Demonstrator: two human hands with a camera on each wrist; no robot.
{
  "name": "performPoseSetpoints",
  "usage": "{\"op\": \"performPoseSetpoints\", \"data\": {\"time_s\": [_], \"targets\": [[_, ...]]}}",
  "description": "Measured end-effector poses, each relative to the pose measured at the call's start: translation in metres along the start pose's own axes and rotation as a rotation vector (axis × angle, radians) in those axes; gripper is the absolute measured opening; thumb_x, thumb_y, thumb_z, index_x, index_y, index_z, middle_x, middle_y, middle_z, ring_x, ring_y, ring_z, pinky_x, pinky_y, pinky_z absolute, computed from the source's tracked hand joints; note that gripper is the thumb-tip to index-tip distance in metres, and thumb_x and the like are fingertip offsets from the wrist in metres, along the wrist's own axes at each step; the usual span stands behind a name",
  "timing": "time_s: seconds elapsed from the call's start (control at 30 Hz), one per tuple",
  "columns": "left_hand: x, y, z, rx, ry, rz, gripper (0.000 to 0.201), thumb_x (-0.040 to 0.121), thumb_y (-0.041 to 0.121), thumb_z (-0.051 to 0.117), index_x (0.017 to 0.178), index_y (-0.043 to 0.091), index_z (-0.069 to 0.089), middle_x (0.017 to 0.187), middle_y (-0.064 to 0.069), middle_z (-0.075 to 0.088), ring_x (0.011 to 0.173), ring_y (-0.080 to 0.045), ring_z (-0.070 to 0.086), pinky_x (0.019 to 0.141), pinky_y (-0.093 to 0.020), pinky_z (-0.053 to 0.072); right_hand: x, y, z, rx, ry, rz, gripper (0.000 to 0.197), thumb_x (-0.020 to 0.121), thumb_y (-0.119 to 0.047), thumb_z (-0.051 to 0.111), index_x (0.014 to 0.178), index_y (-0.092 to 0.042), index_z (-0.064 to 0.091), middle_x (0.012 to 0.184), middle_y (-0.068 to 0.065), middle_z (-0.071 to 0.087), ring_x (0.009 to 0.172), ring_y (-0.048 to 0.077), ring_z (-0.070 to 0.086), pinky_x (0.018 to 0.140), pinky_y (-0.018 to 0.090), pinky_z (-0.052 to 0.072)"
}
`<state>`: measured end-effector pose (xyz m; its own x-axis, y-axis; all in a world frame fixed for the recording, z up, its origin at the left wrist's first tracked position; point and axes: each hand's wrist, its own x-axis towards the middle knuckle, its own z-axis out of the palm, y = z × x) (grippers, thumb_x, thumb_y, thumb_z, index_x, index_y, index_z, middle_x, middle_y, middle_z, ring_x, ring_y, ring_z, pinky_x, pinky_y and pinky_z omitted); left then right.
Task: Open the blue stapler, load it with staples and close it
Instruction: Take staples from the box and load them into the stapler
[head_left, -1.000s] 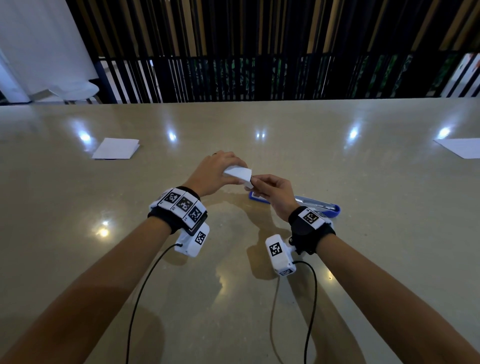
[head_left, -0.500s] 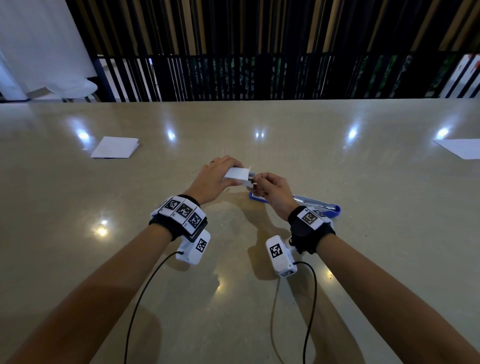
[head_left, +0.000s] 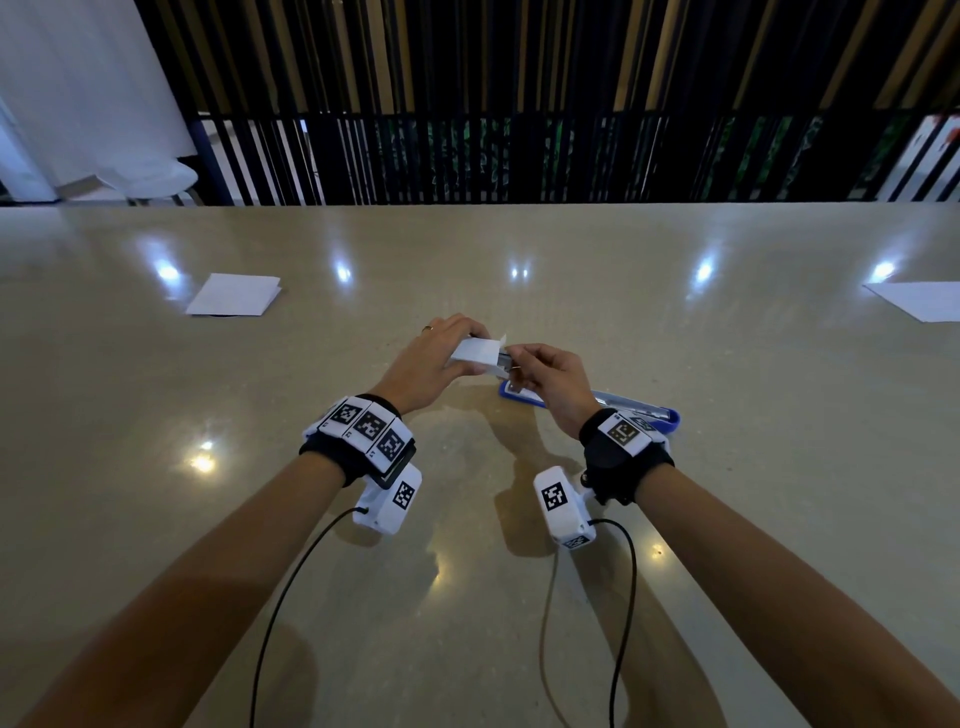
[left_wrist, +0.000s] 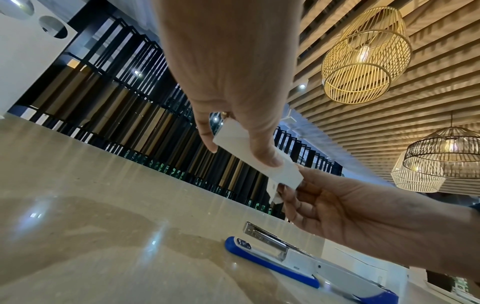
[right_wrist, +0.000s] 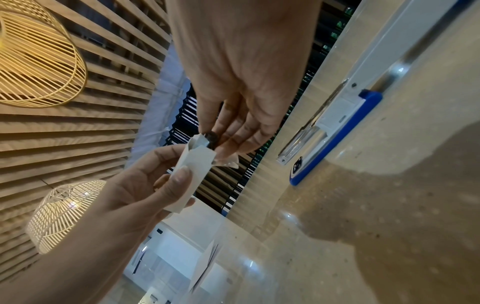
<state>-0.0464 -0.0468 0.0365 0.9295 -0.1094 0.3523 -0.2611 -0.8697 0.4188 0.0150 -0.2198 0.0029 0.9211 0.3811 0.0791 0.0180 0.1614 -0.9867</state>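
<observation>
A broad, glossy beige stone desk fills the scene in front of a wall of dark vertical slats, with woven wire pendant lamps hanging from a slatted wooden ceiling above. On the desk, just beside and partly under the person's right wrist, the blue and white plastic stapler lies swung fully open, its silver metal staple channel exposed and facing up. Above the stapler's front end, clear of the desk, the left hand holds a small white cardboard staple box, its thumb and fingers clamped on the box's sides. The right hand meets the box at its open end, where the flaps stand ajar; its thumb and forefinger are pinched together on a grey strip of staples showing at the box's mouth. A folded white sheet of paper lies well apart at the far left of the desk, and another white sheet at the far right edge.
</observation>
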Motion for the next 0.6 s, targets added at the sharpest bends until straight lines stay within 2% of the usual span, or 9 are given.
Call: {"op": "performPoseSetpoints", "data": {"time_s": [0.17, 0.23, 0.3, 0.4, 0.43, 0.5, 0.6], "targets": [[-0.004, -0.001, 0.004, -0.053, 0.019, -0.036, 0.033, 0.090, 0.030, 0.058, 0.119, 0.015, 0.053, 0.121, -0.001, 0.056, 0.106, -0.017, 0.048, 0.086, -0.027, 0.039, -0.001, -0.004, 0.001, -0.108, 0.069, -0.096, 0.012, 0.091, -0.004, 0.056, 0.091, 0.002, 0.067, 0.066, 0.009, 0.065, 0.048, 0.008, 0.060, 0.056, 0.023, 0.052], [-0.006, -0.002, 0.007, -0.113, 0.019, -0.060, 0.032, 0.091, 0.029, 0.058, 0.119, 0.014, 0.052, 0.119, -0.003, 0.058, 0.103, -0.018, 0.050, 0.085, -0.028, 0.041, -0.001, -0.005, 0.002, -0.132, 0.100, -0.136, 0.012, 0.090, -0.004, 0.057, 0.089, 0.001, 0.067, 0.067, 0.009, 0.065, 0.051, 0.011, 0.061, 0.058, 0.026, 0.055], [-0.009, -0.002, 0.011, -0.191, 0.019, -0.091, 0.032, 0.091, 0.028, 0.058, 0.117, 0.010, 0.051, 0.113, -0.005, 0.059, 0.098, -0.017, 0.053, 0.079, -0.022, 0.041, -0.002, -0.007, 0.004, -0.151, 0.114, -0.172, 0.013, 0.089, -0.006, 0.059, 0.090, 0.003, 0.068, 0.071, 0.012, 0.066, 0.054, 0.016, 0.060, 0.060, 0.028, 0.055], [-0.016, 0.000, 0.020, -0.310, 0.055, -0.149, 0.036, 0.091, 0.025, 0.059, 0.119, 0.005, 0.051, 0.109, -0.001, 0.056, 0.097, -0.015, 0.051, 0.075, -0.014, 0.039, -0.002, -0.010, 0.006, -0.185, 0.118, -0.204, 0.014, 0.088, -0.007, 0.061, 0.092, 0.005, 0.069, 0.079, 0.016, 0.068, 0.053, 0.009, 0.062, 0.058, 0.021, 0.055], [-0.019, 0.000, 0.023, -0.350, 0.062, -0.177, 0.037, 0.091, 0.024, 0.060, 0.121, 0.004, 0.051, 0.110, 0.000, 0.055, 0.098, -0.015, 0.050, 0.076, -0.012, 0.039, -0.002, -0.011, 0.006, -0.205, 0.113, -0.216, 0.014, 0.087, -0.007, 0.062, 0.092, 0.004, 0.070, 0.080, 0.017, 0.068, 0.052, 0.008, 0.063, 0.057, 0.021, 0.055], [-0.024, 0.000, 0.029, -0.411, 0.056, -0.211, 0.037, 0.091, 0.023, 0.060, 0.123, 0.005, 0.052, 0.111, 0.001, 0.055, 0.099, -0.014, 0.050, 0.077, -0.011, 0.039, -0.003, -0.013, 0.008, -0.283, 0.099, -0.256, 0.013, 0.086, -0.009, 0.063, 0.090, 0.001, 0.071, 0.082, 0.020, 0.070, 0.054, 0.015, 0.062, 0.059, 0.029, 0.056], [-0.030, -0.003, 0.035, -0.454, 0.029, -0.213, 0.035, 0.092, 0.026, 0.058, 0.121, 0.007, 0.054, 0.116, -0.006, 0.060, 0.100, -0.019, 0.054, 0.079, -0.015, 0.040, -0.005, -0.016, 0.011, -0.402, 0.089, -0.313, 0.009, 0.086, -0.008, 0.063, 0.087, -0.003, 0.071, 0.079, 0.010, 0.069, 0.055, 0.017, 0.062, 0.057, 0.030, 0.055]]}}
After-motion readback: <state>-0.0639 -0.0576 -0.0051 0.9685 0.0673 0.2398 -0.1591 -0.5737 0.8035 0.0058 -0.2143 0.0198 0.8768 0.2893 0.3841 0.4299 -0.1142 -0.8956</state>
